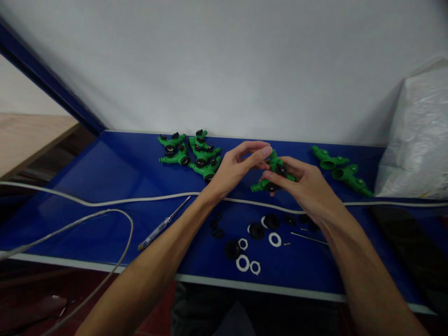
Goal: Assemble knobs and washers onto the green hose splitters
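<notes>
My right hand point(299, 179) is wrapped round a green Y-shaped hose splitter point(275, 164) with black valve knobs, held just above the table. Curled in from the left, my left hand point(241, 163) has its thumb and fingertips at the splitter's upper end; part of that contact is hidden. Below the hands lie white ring washers point(275, 240), black threaded collars point(257, 231) and small black rings point(218, 232). Several green splitters with black knobs point(206, 168) are grouped at the left rear. To the right are two green splitter bodies point(328, 159) without knobs.
A white cable point(140, 200) crosses the blue table point(105, 168) and loops at the left. A screwdriver point(163, 227) lies by my left forearm, and a thin metal rod point(308, 238) by my right. A plastic-wrapped bag point(416, 135) stands at the right, behind a dark flat object point(406, 247).
</notes>
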A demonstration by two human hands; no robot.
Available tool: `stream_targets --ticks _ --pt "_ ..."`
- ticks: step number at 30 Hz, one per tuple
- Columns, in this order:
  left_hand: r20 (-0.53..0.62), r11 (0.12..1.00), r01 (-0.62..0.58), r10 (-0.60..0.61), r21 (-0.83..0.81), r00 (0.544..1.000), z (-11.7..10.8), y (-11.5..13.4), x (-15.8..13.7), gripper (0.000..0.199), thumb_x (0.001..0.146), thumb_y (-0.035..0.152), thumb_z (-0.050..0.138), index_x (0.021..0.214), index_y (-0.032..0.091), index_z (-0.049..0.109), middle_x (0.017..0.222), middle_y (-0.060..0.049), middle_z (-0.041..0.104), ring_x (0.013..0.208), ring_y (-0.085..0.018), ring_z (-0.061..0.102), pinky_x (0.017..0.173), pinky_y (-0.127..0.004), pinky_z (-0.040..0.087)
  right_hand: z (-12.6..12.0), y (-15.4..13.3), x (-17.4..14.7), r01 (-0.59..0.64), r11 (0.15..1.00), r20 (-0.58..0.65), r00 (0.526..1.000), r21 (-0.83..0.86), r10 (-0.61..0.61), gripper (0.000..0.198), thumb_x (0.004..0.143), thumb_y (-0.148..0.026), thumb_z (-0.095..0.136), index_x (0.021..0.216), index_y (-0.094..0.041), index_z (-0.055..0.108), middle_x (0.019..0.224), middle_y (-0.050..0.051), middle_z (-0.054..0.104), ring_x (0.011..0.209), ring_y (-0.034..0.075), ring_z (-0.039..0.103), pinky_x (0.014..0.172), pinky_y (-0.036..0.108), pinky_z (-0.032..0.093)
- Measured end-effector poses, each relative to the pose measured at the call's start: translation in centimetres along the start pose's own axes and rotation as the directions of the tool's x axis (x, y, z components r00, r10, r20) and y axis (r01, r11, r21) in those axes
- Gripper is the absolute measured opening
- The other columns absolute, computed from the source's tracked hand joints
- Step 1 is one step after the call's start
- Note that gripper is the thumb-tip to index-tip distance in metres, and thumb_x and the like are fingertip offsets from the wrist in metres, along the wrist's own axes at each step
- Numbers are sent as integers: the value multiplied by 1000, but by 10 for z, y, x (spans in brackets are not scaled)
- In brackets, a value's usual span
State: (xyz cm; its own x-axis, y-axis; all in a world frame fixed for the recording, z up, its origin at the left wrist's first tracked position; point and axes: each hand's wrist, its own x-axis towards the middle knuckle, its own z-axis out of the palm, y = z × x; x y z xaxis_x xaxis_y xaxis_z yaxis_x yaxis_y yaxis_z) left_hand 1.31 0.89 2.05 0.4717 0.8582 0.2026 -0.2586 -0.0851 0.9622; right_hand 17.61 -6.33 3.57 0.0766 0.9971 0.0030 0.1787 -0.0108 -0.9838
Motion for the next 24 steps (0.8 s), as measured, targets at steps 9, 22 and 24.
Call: stream_targets --ticks 9,22,24 --pt "72 752 -86 51 653 996 -7 36 -42 29 99 42 59 99 19 76 90 -3 73 79 -14 62 73 -26 46 -1 0 1 -219 875 70 975 432 210 35 67 -34 93 89 -19 70 88 4 70 79 17 64 50 25 49" --pt "-59 492 127 -153 861 987 -42 26 -155 18 95 33 66 106 30 80 100 -1 70 84 -15 70 77 -26 57 6 -2 -5 -290 832 254 949 473 187 37 78 -45 85 103 -21 74 94 6 73 87 20 67 57 28 48" --pt "-50 502 111 -133 858 990 -41 24 -151 16 94 30 66 101 30 80 98 -1 69 79 -14 69 72 -25 56 7 -1 -5 -273 822 249 954 499 165 37 79 -46 84 105 -21 74 93 6 73 87 20 67 58 28 49"
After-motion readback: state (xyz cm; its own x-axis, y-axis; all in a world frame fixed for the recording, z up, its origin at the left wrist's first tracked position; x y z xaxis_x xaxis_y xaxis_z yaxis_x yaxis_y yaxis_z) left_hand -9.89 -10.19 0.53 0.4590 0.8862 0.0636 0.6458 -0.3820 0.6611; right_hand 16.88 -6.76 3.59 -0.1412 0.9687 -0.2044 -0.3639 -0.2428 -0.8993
